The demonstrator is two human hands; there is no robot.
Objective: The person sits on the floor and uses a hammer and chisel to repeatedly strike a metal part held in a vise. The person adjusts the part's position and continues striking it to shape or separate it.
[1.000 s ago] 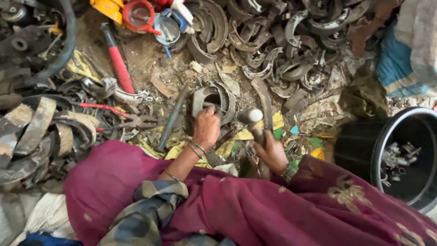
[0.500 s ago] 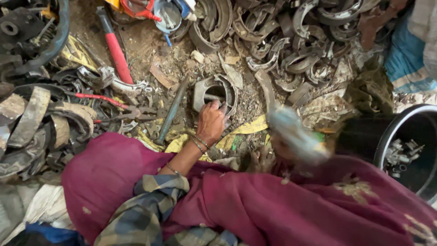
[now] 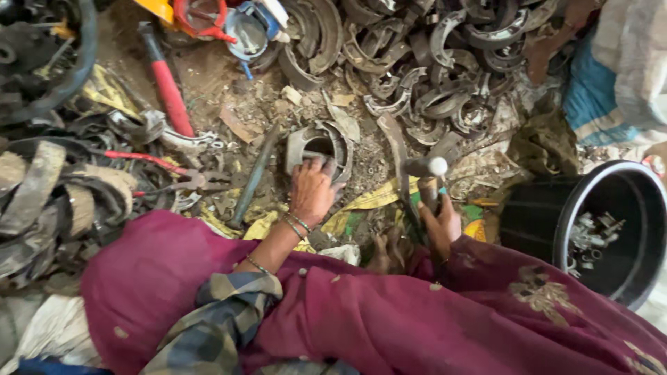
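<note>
Two hands at frame centre, apart. Left hand [image 3: 312,189] presses down on curved metal brake shoe [image 3: 318,147] lying on the dirt floor [image 3: 208,76]. Right hand [image 3: 439,221] clamped round hammer [image 3: 425,175], head upward. Black bucket [image 3: 625,278] of small metal bits at right; scrap pile [image 3: 445,55] along top.

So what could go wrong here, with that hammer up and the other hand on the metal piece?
The left hand steadies the curved metal part close to where the hammer in the right hand would land, so a miss might hit fingers. A bare foot lies among sharp scrap too.
</note>
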